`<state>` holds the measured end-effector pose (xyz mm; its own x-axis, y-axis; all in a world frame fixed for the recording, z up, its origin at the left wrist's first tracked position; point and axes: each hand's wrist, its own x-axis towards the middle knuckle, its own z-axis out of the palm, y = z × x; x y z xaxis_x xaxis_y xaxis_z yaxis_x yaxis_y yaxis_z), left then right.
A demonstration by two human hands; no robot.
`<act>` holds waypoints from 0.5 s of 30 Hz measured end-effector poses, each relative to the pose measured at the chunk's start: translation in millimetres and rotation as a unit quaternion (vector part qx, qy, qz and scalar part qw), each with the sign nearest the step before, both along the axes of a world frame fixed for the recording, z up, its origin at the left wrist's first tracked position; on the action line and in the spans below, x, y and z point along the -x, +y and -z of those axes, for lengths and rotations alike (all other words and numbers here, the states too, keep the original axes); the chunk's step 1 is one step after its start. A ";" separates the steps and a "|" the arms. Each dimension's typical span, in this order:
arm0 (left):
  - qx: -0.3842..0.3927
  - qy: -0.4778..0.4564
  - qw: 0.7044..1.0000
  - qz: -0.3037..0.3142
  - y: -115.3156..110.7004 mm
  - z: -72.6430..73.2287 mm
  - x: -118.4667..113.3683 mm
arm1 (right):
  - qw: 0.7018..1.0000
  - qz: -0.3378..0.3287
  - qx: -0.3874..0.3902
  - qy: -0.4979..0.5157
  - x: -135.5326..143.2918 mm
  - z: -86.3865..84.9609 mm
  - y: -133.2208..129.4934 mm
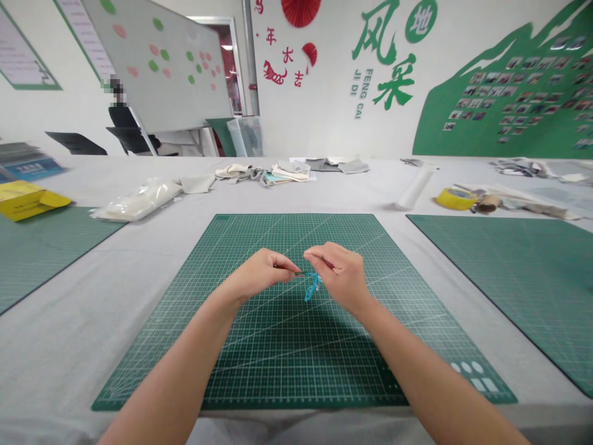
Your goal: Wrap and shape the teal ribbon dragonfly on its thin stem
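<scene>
Both of my hands are raised over a green gridded cutting mat [278,346], close together. My left hand [262,275] pinches a thin dark cord-like piece [302,273] between thumb and forefinger. From the far end of that piece dangles a small bright blue looped piece [312,289], possibly cord, above the mat. My right hand [340,272] is closed in a pinch just beside it, thumb against forefinger. Whatever those fingertips hold is too small to make out. The right hand's fingers hide part of the blue piece's upper end.
More cutting mats lie left [55,247] and right [519,284]. Along the back are a plastic-wrapped bundle [141,199], fabric scraps [287,172], a white roll [414,188] and yellow tape [456,198]. A yellow box [28,199] stands at left. A person [123,114] sits beyond the table.
</scene>
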<state>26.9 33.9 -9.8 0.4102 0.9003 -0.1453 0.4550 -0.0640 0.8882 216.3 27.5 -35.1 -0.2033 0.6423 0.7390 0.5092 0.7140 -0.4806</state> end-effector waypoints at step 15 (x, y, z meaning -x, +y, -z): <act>-0.036 -0.012 0.994 0.106 -4.4 -8.9 6.8 | 0.941 -0.094 0.312 0.095 -7.3 3.9 22.9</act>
